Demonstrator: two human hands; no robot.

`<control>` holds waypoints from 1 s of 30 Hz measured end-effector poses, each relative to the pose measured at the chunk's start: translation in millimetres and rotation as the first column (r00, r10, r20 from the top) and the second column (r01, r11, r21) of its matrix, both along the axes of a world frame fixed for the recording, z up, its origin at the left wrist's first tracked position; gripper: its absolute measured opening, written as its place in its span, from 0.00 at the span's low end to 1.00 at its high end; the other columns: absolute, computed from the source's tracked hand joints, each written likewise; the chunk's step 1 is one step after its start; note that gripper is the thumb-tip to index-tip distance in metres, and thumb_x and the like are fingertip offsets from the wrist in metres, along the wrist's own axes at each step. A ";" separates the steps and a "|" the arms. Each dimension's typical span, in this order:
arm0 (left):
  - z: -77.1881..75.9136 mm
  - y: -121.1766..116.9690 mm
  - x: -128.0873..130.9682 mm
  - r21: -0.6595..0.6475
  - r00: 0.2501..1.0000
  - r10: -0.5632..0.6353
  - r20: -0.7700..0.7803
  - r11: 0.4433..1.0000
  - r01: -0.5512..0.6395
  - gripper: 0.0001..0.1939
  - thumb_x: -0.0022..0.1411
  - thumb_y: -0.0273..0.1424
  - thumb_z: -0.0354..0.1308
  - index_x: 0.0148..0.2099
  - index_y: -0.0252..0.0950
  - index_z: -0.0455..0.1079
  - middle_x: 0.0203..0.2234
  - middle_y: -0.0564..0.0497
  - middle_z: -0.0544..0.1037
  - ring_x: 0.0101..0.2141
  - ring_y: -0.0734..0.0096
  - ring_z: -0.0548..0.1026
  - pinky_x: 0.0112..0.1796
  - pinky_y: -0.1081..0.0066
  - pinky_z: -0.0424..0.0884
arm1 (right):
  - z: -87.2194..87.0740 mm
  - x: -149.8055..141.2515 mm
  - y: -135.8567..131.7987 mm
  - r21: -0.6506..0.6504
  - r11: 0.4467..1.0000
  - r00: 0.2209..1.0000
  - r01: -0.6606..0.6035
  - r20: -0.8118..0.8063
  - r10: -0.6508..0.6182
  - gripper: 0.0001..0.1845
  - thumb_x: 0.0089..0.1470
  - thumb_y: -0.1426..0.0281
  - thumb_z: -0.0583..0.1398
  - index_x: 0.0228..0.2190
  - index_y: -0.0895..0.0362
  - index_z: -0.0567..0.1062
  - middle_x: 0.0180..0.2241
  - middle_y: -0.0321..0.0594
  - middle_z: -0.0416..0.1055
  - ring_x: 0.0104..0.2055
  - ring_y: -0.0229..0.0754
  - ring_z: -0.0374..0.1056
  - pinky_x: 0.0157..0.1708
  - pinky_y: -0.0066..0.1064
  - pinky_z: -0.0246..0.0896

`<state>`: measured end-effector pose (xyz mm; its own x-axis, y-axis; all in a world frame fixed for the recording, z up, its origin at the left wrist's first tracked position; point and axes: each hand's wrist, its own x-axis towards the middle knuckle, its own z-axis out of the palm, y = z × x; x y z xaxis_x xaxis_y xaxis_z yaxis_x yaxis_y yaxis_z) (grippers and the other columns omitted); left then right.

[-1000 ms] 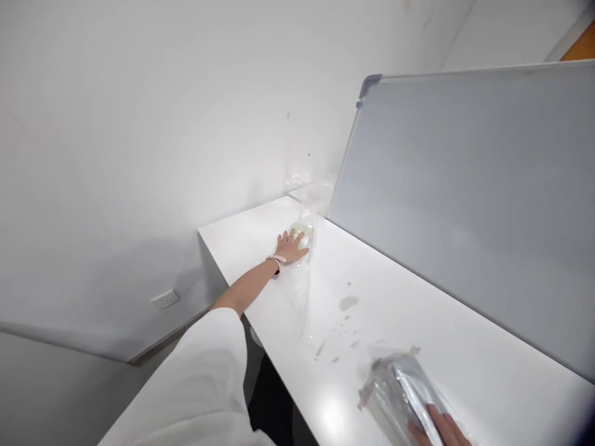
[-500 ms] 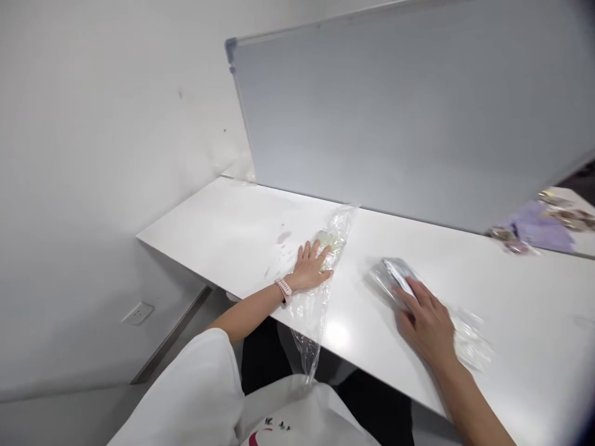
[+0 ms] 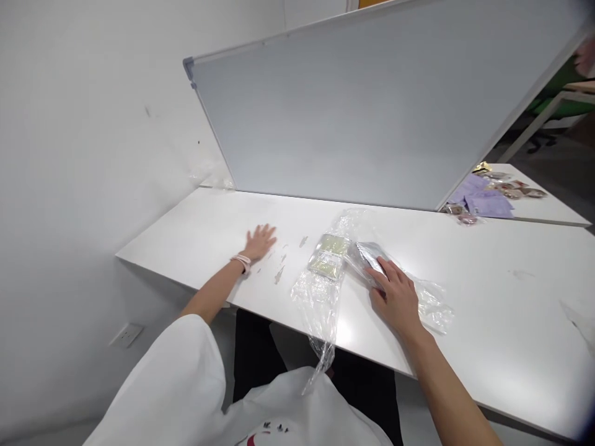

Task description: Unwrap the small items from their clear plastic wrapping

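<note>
My left hand (image 3: pixel 259 243) is spread out over the white table (image 3: pixel 162 232), fingers apart, holding nothing and slightly blurred. Whether its palm touches the top, I cannot tell. To its right lies a flat green packet (image 3: pixel 328 256) with a white label, inside a long clear plastic sleeve (image 3: pixel 318 310) whose end hangs over the front edge onto my lap. My right hand (image 3: pixel 397 294) has its fingers curled over a silver packet (image 3: pixel 367 253) in clear wrap, partly hidden by the hand. That packet's left end meets the sleeve beside the green one.
A large grey board (image 3: pixel 325 124) leans along the table's back. Behind its right end are purple packets (image 3: pixel 486 201) and several small wrapped items (image 3: pixel 515 189). Grey smudges (image 3: pixel 279 272) mark the tabletop near my left hand. A clear plastic piece (image 3: pixel 579 325) lies far right.
My left hand has come off the green packet and moved left across the table. My right hand has brought the silver packet leftward, close against the sleeve. The view has turned somewhat right.
</note>
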<state>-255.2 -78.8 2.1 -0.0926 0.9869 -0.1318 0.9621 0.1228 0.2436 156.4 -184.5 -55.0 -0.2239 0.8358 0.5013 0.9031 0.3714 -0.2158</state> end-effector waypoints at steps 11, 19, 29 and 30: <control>21.0 25.8 62.4 0.072 0.961 0.037 0.274 0.996 -0.059 0.20 0.69 0.36 0.53 0.60 0.37 0.68 0.57 0.47 0.74 0.57 0.59 0.69 0.58 0.63 0.64 | 5.0 -15.4 13.5 -0.064 0.988 0.989 0.138 0.066 -0.134 0.24 0.59 0.75 0.52 0.55 0.53 0.73 0.65 0.48 0.59 0.67 0.59 0.53 0.58 0.52 0.56; -0.2 6.4 182.0 -0.279 0.246 0.271 0.931 0.960 -0.002 0.39 0.53 0.32 0.68 0.65 0.34 0.60 0.52 0.36 0.74 0.48 0.53 0.75 0.46 0.60 0.71 | 9.4 -22.6 50.4 0.030 0.976 0.975 0.216 0.042 -0.217 0.29 0.60 0.74 0.51 0.62 0.53 0.63 0.69 0.51 0.50 0.70 0.63 0.42 0.61 0.64 0.38; -22.6 1.9 184.2 -0.038 -0.085 0.063 0.994 0.963 0.266 0.19 0.59 0.36 0.65 0.51 0.36 0.76 0.45 0.45 0.79 0.45 0.64 0.76 0.50 0.65 0.70 | 26.1 -45.6 67.5 -0.232 0.962 0.959 -0.145 -0.271 0.079 0.24 0.62 0.72 0.47 0.53 0.59 0.74 0.54 0.50 0.73 0.55 0.53 0.66 0.61 0.49 0.49; -22.3 -2.0 186.0 0.017 -0.038 -0.008 0.999 0.970 0.242 0.20 0.58 0.35 0.66 0.53 0.39 0.75 0.49 0.46 0.77 0.48 0.63 0.75 0.52 0.65 0.68 | 31.3 -46.8 70.1 -0.278 0.934 0.902 -0.223 -0.422 0.090 0.23 0.63 0.68 0.47 0.50 0.58 0.77 0.50 0.48 0.75 0.54 0.53 0.67 0.61 0.48 0.50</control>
<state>-69.2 -80.8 -20.2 0.3703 0.9262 -0.0716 -0.2428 0.1709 0.9549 109.6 -114.4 -23.7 -0.2036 0.9336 0.2947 0.6523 0.3539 -0.6703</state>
